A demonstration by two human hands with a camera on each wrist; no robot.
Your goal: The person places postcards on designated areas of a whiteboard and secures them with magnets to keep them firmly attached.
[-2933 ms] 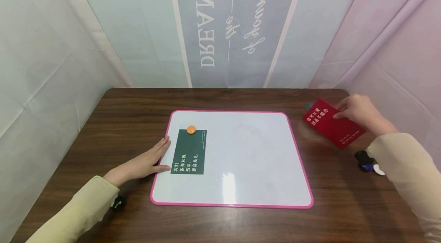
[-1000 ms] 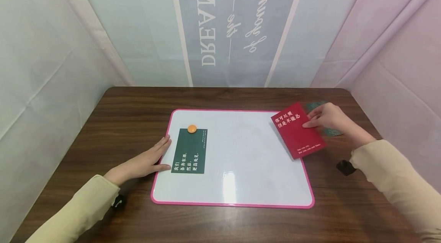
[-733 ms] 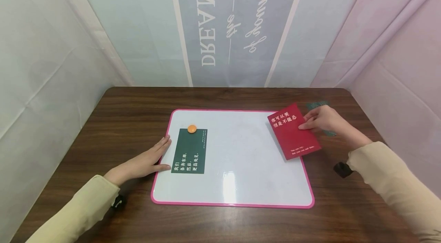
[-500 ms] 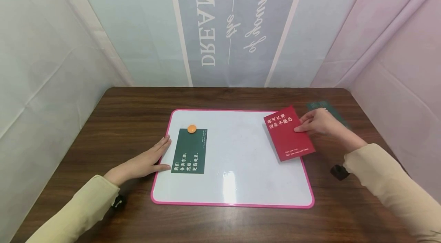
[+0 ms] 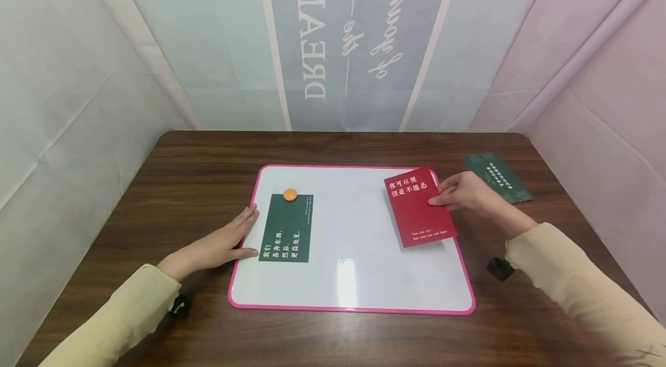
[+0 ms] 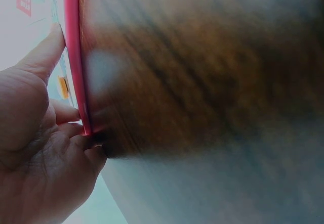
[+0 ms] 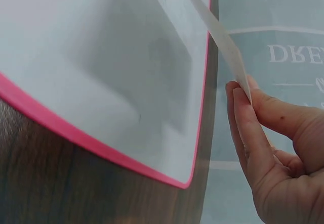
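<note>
A whiteboard (image 5: 359, 222) with a pink rim lies on the table. My left hand (image 5: 218, 248) rests at its left edge, thumb and fingers straight; the left wrist view shows the fingertips right at the rim. Beside them a green card (image 5: 288, 225) with white writing lies on the board, an orange round magnet (image 5: 289, 195) at its top edge. Between thumb and fingers my right hand (image 5: 466, 191) pinches a red card (image 5: 420, 211) by its right side. That card is raised over the board's right part, and its pale back (image 7: 223, 39) faces the right wrist view.
Another green card (image 5: 496, 176) lies on the brown wooden table (image 5: 343, 338), behind my right hand. Hanging cloth with printed letters (image 5: 312, 43) closes the back, and pale cloth stands at both sides. A small black object (image 5: 501, 268) shows beneath the right sleeve.
My right hand has carried the red card leftward from the table's right side to over the whiteboard. The green card behind it is now uncovered. My left hand has stayed still.
</note>
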